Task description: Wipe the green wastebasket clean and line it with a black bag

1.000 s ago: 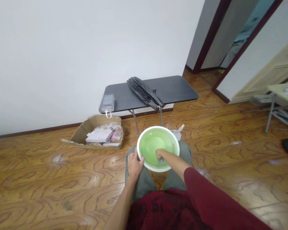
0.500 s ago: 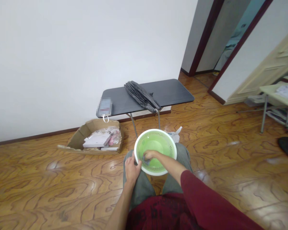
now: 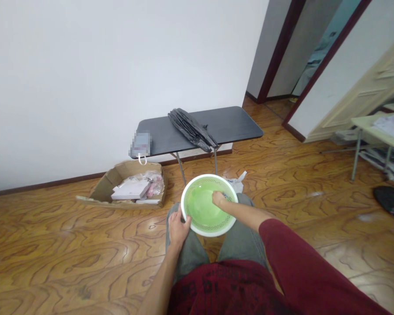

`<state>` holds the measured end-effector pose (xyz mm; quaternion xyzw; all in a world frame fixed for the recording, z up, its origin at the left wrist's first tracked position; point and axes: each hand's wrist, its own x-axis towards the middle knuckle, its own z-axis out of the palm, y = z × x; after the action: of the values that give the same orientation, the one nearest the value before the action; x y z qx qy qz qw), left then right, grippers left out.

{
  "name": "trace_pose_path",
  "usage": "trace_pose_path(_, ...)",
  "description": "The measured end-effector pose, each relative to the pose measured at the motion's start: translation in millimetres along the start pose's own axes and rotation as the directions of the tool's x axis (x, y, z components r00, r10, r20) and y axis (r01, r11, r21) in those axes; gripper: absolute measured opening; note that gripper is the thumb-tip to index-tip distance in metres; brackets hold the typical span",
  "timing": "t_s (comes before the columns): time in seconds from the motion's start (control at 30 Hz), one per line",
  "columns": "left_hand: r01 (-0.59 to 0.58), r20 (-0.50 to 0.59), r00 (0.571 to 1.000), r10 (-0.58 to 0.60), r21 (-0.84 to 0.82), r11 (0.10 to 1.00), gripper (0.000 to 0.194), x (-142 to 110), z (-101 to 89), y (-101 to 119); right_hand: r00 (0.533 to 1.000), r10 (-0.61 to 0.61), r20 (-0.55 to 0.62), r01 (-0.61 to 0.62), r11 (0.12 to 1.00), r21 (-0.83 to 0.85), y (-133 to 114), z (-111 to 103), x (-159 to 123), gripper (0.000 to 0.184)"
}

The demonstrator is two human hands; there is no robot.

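A round plastic basket with a white rim, a green inside and a perforated band rests on my lap, across both knees. My left hand grips its left rim, the thumb over the edge and the fingers along the outside. Inside, my right hand is closed against the right part of the wall. A small bit of grey cloth shows beside its fingers; most of it is hidden by the hand.
A low black folding table stands by the wall, bearing a folded black plastic bag and a blurred packet. Left of it sits an open cardboard box with packages. A white plastic bag lies beyond my knees.
My right hand has moved from the left side of the basket's inside to the right side, taking the cloth along. My left hand keeps its hold on the rim.
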<state>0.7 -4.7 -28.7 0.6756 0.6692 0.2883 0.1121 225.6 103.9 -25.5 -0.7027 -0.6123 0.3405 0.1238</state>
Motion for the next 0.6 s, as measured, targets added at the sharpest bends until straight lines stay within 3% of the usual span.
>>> trace_pose_path(0.07,-0.002,-0.007,1.000,0.001,-0.007,1.000,0.058,0.9,0.9,-0.9,0.982,-0.137,0.131,0.156,0.976,-0.149,2.9,-2.2,-0.2,0.046)
trace_pose_path(0.13,-0.005,-0.008,1.000,0.005,-0.011,1.000,0.057,1.5,1.5,-1.4,0.932,-0.272,0.239,0.327,0.917,-0.228,5.0,-1.1,-1.3,0.044)
trace_pose_path(0.2,-0.009,-0.003,1.000,0.009,-0.012,1.000,0.057,1.3,1.2,-1.5,0.890,-0.336,0.309,0.431,0.841,-0.327,6.7,1.0,-0.2,0.037)
trace_pose_path(0.23,-0.009,-0.001,1.000,0.009,-0.013,1.000,0.058,0.9,0.8,-1.4,0.890,-0.329,0.316,0.436,0.820,-0.372,7.7,1.7,1.5,0.033)
trace_pose_path(0.33,0.002,0.008,1.000,-0.002,-0.014,1.000,0.061,-0.1,-0.8,-0.8,0.933,-0.241,0.267,0.345,0.811,-0.473,12.7,2.6,7.6,0.029)
trace_pose_path(0.5,0.021,0.025,0.999,-0.020,-0.008,1.000,0.062,0.6,-3.1,0.4,0.987,-0.054,0.148,0.121,0.864,-0.490,22.1,15.7,4.8,0.025)
trace_pose_path(0.6,0.029,0.044,0.999,-0.028,-0.014,0.999,0.061,1.4,-4.1,1.3,0.995,0.092,0.044,-0.075,0.952,-0.295,22.7,28.5,1.2,0.027)
